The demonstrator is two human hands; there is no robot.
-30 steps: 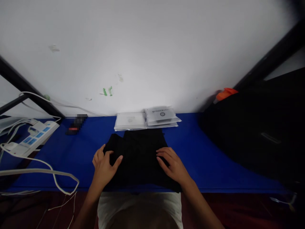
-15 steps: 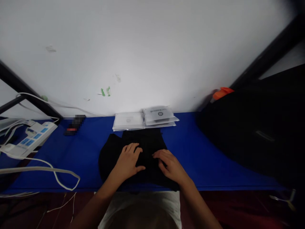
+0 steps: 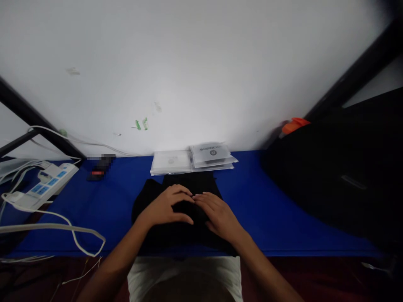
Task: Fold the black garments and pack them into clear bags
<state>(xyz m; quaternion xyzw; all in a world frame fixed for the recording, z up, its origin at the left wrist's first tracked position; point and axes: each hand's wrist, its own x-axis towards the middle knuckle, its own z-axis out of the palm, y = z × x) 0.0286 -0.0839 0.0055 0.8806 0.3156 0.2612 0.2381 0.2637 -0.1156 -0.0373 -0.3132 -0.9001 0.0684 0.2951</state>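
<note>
A black piece of cloth (image 3: 185, 237), perhaps a garment, lies at the front of the blue-covered table. My left hand (image 3: 165, 206) rests over its left-middle part, thumb apart from the bent fingers. From the right, my right hand (image 3: 219, 213) reaches over the same cloth with fingers stretched out, its fingertips meeting those of my left hand. Neither hand visibly grips the fabric, though the undersides of both are hidden. Just beyond the cloth lie flat frosted plastic bags, one pile on the left (image 3: 171, 162) and one with a dark printed logo (image 3: 211, 155).
To the left are a white power strip (image 3: 47, 184) with cables, a loose white cord (image 3: 90, 228) and a dark, pixelated object (image 3: 102, 167). A large black mass (image 3: 317, 180) covers the right side, with something orange (image 3: 295, 125) behind it. A white wall (image 3: 201, 75) borders the back.
My hands have come together over the black cloth: the left moved right, the right moved left, until their fingertips meet. The view shifted slightly.
</note>
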